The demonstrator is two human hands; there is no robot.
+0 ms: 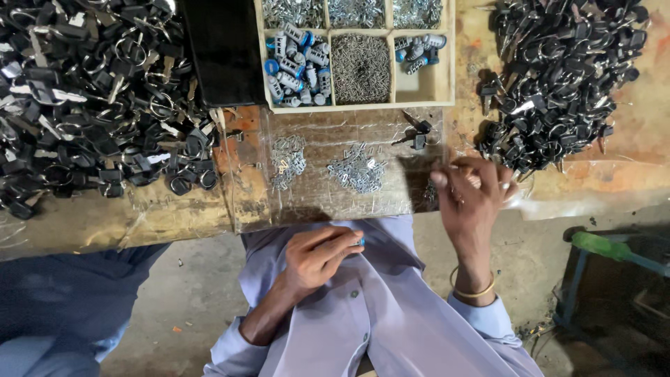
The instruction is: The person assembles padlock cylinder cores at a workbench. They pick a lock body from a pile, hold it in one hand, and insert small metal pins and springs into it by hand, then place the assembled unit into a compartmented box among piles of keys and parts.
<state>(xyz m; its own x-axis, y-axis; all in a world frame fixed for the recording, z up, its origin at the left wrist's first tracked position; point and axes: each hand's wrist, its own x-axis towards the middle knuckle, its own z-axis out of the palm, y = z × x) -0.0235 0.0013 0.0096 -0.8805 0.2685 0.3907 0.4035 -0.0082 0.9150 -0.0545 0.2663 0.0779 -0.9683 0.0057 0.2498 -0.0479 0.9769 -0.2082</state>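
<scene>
1. The small silver cylinder with a blue end (358, 241) sat in the person's left hand (317, 257), held close against the lilac shirt (391, 307); the fingers were curled narrowly around it, so only its blue tip showed, pointing right.
2. Its long axis seemed to run left to right across the lap, though most of it was hidden.
3. The right hand (472, 197) reached to the bench edge with fingers bunched; whether they pinched anything could not be told.
4. A firm, steady grip on the cylinder would likely serve best.
5. Beyond lay loose small silver metal pieces (358, 169), then the wooden compartment tray (426, 87) and heaps of black-headed keys (558, 77).
</scene>
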